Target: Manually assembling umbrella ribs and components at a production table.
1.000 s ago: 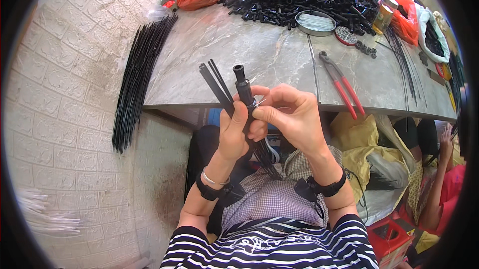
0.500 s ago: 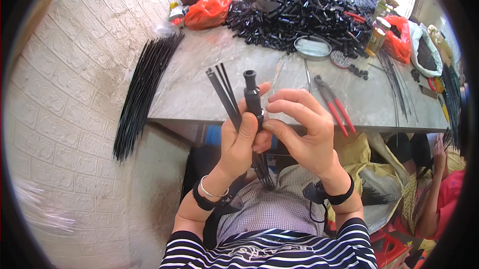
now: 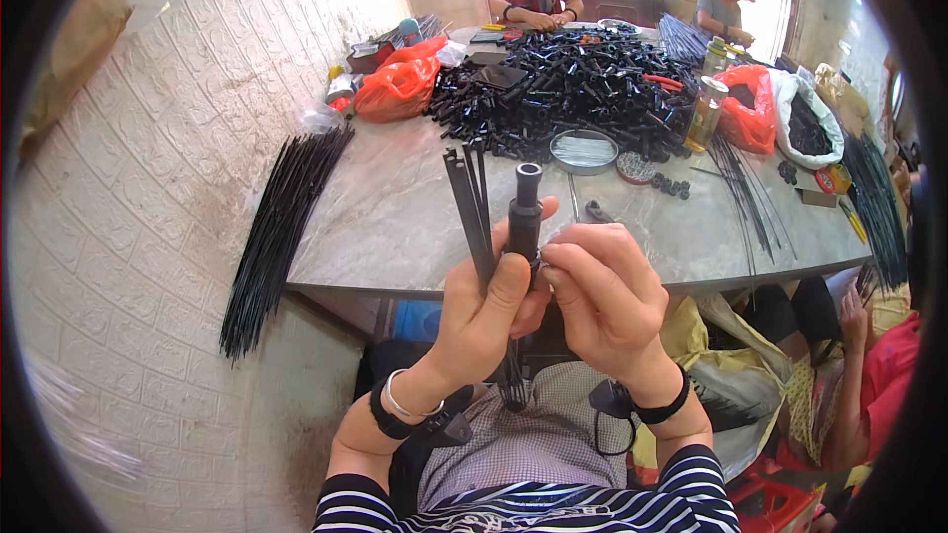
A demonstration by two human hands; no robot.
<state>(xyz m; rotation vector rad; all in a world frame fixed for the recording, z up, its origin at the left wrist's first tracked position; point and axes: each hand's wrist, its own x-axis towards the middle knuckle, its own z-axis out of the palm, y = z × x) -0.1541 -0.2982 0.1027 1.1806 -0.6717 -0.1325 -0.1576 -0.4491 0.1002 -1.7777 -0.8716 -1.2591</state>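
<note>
In front of my chest, my left hand (image 3: 474,311) is closed round an upright black tubular fitting (image 3: 525,222) with a flared, hollow top. The same hand grips a bundle of thin black rods (image 3: 464,207), like umbrella ribs; their lower ends hang bunched below my palm. My right hand (image 3: 617,311) pinches with thumb and forefinger at the collar low on the fitting, beside the left fingertips. Whatever sits in that pinch is too small to make out. Behind the right hand, only the dark head of the pliers (image 3: 595,210) shows.
Black fittings lie in a big pile (image 3: 573,79) across the table (image 3: 395,227). A round tin (image 3: 585,153), a dish of small beads (image 3: 635,168), a jar (image 3: 705,116) and a red bag (image 3: 400,83) stand around it. Long rods (image 3: 286,237) overhang the left edge. Other people sit beyond and at right.
The view has tipped up, showing more of the people across the table. My right fingers have closed from a loose curl into a pinch at the collar. The pliers' red handles are now hidden.
</note>
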